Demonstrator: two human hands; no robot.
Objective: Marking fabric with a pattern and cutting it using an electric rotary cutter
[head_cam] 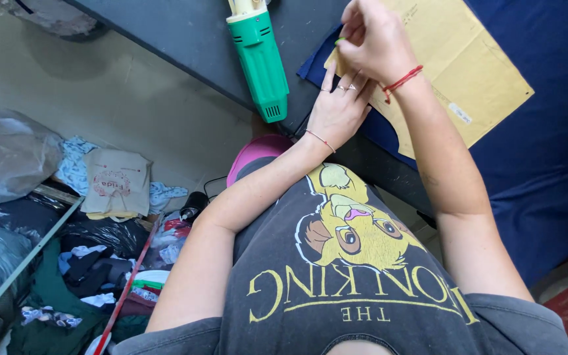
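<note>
My left hand lies flat, fingers spread, pressing on dark blue fabric at the edge of a dark table. My right hand, with a red string around the wrist, hovers just above it with fingers pinched on something small and green that is mostly hidden. A yellow-brown paper pattern piece lies on the fabric under and beyond both hands. A green handheld power tool rests on the table just left of my hands.
A pink seat shows below the table edge. On the floor at left lie a brown paper bag, plastic bags, a heap of mixed clothes and a red stick.
</note>
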